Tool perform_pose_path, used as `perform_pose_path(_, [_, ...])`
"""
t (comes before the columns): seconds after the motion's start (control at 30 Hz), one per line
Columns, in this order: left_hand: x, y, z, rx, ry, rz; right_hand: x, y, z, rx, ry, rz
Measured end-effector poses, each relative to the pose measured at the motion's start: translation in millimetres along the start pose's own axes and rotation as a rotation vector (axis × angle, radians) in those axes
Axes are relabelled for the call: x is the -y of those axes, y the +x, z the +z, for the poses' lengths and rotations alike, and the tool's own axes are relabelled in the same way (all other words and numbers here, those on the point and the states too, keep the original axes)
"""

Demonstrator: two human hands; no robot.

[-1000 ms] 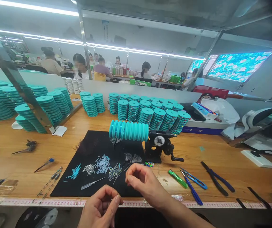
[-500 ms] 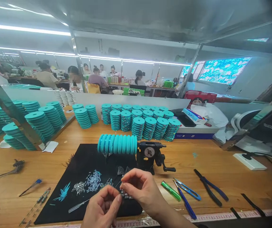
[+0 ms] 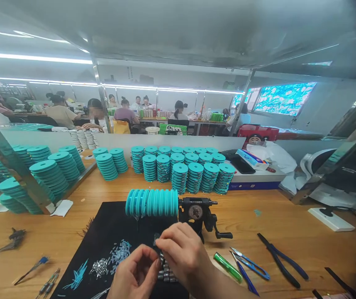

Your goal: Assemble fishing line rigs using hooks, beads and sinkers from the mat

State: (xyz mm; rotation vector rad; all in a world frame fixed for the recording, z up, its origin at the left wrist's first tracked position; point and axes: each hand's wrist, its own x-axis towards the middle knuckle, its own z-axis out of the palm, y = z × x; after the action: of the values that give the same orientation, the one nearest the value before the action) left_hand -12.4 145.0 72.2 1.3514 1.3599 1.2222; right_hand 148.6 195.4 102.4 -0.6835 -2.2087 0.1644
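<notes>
**A:** ok, head cam shot. what are the hands up to?

**B:** both bare and low over a black mat [image 3: 103, 220]. The left hand [image 3: 132, 272] and right hand [image 3: 182, 251] are curled in, fingers bent and nearly meeting. A small dark tuft [image 3: 156, 238] sits right at the right hand's fingertips, but it's too small to tell if it's actually pinched.

**A:** anything blocking the view?

**B:** yep, the right hand hides the top of a short row of little metal pieces [image 3: 165, 274] on the mat, so that bit's cut off.

**A:** and around them?

**B:** just past the hands, a roll of teal spools [image 3: 151, 202] sits on a black hand-crank winder [image 3: 196, 211]. On the mat, left of the hands, there's a pile of pale blue beads [image 3: 119, 254], some silver bits [image 3: 99, 268] and teal strands [image 3: 76, 280]. To the right on the wooden bench [image 3: 259, 220] are a green tube [image 3: 227, 267], scissors [image 3: 249, 263] and pliers [image 3: 282, 259]. Further back are stacks of teal spools [image 3: 193, 176] and a phone [image 3: 240, 163], with people [image 3: 125, 116] at far tables.
</notes>
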Motion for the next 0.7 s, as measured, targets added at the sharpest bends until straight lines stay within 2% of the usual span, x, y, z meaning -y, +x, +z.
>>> perform_pose_path(0.07, [-11.2, 15.7, -7.9, -0.065, 0.241, 0.214, -8.1, 19.3, -5.5, -0.007, -0.028, -0.041])
perform_pose_path(0.1, [-17.7, 25.3, -11.8, -0.137, 0.361, 0.34, -13.0, 31.2, -7.4, -0.013, -0.015, -0.037])
perform_pose_path(0.17, [-29.7, 46.5, -17.9, -0.322, 0.568, 0.542, -24.4, 56.7, -8.8, -0.014, 0.01, 0.037])
perform_pose_path(0.23, [-38.2, 67.0, -20.7, -0.422, 0.692, 0.638, -36.6, 80.3, -7.0, -0.012, 0.023, 0.156])
perform_pose_path(0.3, [-42.6, 83.1, -20.4, -0.421, 0.746, 0.663, -48.0, 98.1, -3.5, -0.013, 0.036, 0.235])
perform_pose_path(0.4, [-44.1, 95.2, -16.9, -0.398, 0.779, 0.662, -59.9, 110.5, 1.0, 0.001, 0.059, 0.266])
perform_pose_path(0.7, [-42.7, 93.3, -11.3, -0.432, 0.806, 0.658, -64.5, 108.1, 4.1, 0.011, 0.08, 0.32])
